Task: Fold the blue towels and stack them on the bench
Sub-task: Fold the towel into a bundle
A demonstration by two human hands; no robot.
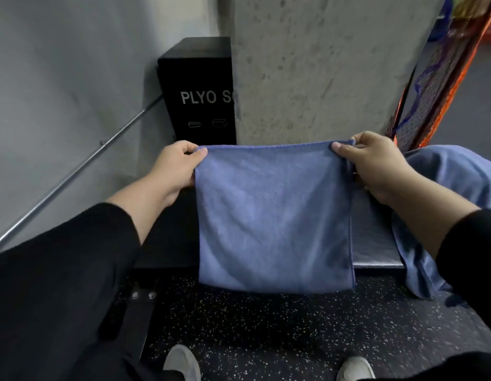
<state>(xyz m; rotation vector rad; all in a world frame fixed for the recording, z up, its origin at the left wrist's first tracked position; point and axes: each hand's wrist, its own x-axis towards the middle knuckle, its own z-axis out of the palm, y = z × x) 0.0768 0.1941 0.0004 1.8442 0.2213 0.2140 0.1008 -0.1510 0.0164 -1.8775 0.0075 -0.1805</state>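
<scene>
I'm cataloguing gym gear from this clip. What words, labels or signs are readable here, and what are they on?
"PLYO S": white letters on the black box, cut off by the concrete pillar.
Two small white box pictograms sit below it; they hold no text.
No other writing shows.

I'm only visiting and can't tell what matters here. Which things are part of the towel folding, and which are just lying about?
Part of the job:
- held towel, pinched by left hand and right hand
- loose towel
- bench

Just lying about:
- black plyo box
- metal bar
- orange straps

towel (274, 215) before bench (376, 243) | second towel (447, 171) right — seemingly on bench
</scene>
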